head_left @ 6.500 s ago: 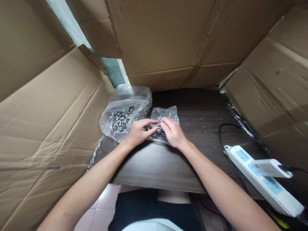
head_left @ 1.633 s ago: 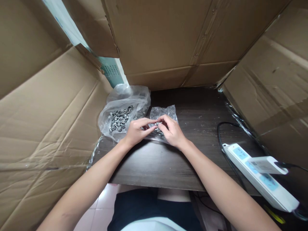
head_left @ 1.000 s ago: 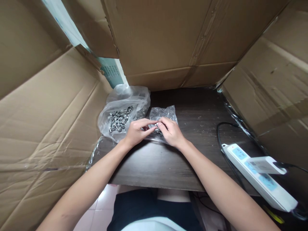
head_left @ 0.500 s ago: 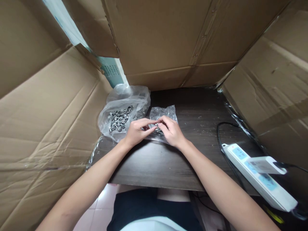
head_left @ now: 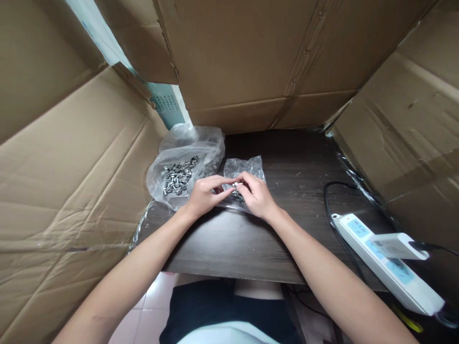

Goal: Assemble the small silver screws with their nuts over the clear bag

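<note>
My left hand (head_left: 205,196) and my right hand (head_left: 256,196) meet at their fingertips above a small clear plastic bag (head_left: 246,165). Both are closed in a pinch, thumb against fingers, around one small shiny metal screw (head_left: 234,185). The fingertips cover most of that screw, so its exact shape is hard to make out. More small metal parts lie on the small bag just below the fingers, partly hidden by them. Left of my left hand, a larger clear plastic bag (head_left: 211,136) lies with its mouth spread, showing a heap of silver screws (head_left: 177,177).
Cardboard walls (head_left: 251,57) enclose the dark wooden table (head_left: 244,243) at the back and both sides. On the right lies a white power strip (head_left: 387,263) with a plugged-in adapter (head_left: 394,246) and a black cable (head_left: 327,200).
Hardly anything differs. Both hands hold the same pinch in the same place, with only a slight shift at the fingertips and a small tilt of the view.
</note>
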`<state>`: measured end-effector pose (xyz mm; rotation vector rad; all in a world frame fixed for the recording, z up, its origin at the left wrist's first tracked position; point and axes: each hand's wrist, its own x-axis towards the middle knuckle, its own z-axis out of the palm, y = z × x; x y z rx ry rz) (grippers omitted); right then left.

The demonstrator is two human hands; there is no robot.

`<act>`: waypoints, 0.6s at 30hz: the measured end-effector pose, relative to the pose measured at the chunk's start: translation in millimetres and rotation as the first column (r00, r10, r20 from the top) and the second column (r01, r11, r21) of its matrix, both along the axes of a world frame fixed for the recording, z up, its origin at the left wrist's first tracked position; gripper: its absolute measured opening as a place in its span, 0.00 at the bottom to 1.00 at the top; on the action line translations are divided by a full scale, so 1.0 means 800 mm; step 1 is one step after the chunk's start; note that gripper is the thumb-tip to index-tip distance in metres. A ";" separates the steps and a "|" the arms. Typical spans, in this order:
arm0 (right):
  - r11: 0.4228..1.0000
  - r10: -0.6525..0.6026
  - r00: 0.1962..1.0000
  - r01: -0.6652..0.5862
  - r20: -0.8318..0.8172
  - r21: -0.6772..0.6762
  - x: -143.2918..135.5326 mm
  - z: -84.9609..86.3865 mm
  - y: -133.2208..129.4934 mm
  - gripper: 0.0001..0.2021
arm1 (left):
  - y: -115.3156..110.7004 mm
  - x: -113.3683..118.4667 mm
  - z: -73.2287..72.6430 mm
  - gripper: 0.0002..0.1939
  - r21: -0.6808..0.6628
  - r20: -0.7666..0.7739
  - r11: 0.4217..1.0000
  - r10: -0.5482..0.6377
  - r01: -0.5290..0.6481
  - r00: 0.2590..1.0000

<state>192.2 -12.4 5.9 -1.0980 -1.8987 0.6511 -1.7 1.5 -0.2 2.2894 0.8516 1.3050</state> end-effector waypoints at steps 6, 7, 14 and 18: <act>1.000 0.002 0.999 -0.003 0.041 0.026 -0.002 -0.001 0.001 0.13 | -0.001 0.001 0.002 0.10 0.015 0.001 1.000 0.007 -0.007 1.000; 1.000 0.002 0.999 -0.003 0.042 0.021 -0.002 -0.001 0.001 0.14 | -0.001 0.001 0.002 0.10 0.017 0.004 1.000 0.006 -0.007 1.000; 1.000 -0.001 1.000 0.001 -0.006 -0.003 -0.001 0.000 -0.001 0.05 | 0.000 0.001 0.002 0.10 0.010 0.006 1.000 0.009 -0.009 1.000; 1.000 -0.002 1.000 0.002 0.031 0.018 -0.001 0.001 -0.001 0.12 | 0.000 0.001 0.002 0.10 0.010 -0.005 1.000 0.015 -0.015 1.000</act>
